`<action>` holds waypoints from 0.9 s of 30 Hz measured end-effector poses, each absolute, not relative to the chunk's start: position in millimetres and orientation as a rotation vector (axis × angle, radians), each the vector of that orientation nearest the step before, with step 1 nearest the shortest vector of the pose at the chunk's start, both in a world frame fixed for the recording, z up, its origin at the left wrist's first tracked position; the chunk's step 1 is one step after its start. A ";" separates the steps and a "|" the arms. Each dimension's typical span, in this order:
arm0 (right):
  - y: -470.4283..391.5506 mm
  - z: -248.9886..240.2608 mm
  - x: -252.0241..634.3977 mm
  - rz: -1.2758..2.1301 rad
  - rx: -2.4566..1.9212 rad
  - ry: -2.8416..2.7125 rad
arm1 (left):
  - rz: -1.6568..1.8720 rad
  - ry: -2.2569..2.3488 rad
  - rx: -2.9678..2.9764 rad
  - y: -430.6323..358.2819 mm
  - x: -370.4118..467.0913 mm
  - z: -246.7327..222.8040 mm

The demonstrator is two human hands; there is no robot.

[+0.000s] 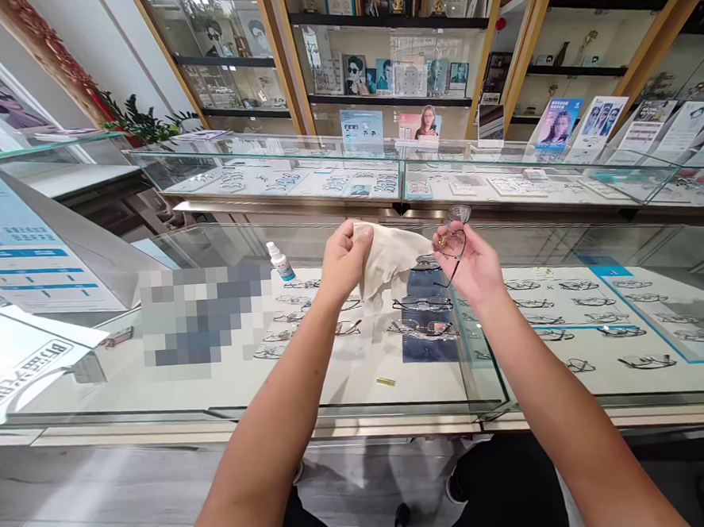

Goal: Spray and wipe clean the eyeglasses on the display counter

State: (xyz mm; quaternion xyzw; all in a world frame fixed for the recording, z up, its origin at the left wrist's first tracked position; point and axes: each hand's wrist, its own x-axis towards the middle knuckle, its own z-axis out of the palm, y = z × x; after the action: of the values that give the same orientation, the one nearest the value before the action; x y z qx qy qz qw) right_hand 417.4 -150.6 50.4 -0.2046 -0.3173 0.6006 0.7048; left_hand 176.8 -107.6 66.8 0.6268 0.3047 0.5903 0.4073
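A cream cloth hangs from my left hand, its fingers closed on the upper left corner. The cloth stretches right, towards the glasses. My right hand holds a pair of thin dark-framed glasses, one lens upward and one temple pointing down. Both hands are raised above the glass display counter. Behind and left of my left hand, a small white spray bottle with a blue label stands on the counter.
Rows of glasses lie inside the counter below my hands. A sign stands at the left. Another glass showcase runs across behind, with shelves beyond. A small gold piece lies near the front.
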 end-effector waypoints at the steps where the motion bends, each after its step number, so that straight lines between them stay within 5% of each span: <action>1: -150.8 50.4 416.8 1.309 -0.467 -0.732 | 1.527 0.798 1.618 -107.5 176.1 67.2; 11: -170.6 47.6 382.9 1.283 -0.552 -1.074 | 1.615 1.136 1.823 -125.8 178.0 74.5; 27: -166.3 41.7 383.9 1.224 -0.589 -1.027 | 1.297 0.848 1.580 -134.1 184.5 78.0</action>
State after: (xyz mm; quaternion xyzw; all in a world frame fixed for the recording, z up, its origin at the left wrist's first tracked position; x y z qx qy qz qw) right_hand 383.9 -166.3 41.7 -0.2604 -0.4536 0.5406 0.6589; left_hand 184.5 -134.1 78.0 0.6384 0.3426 0.5241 0.4476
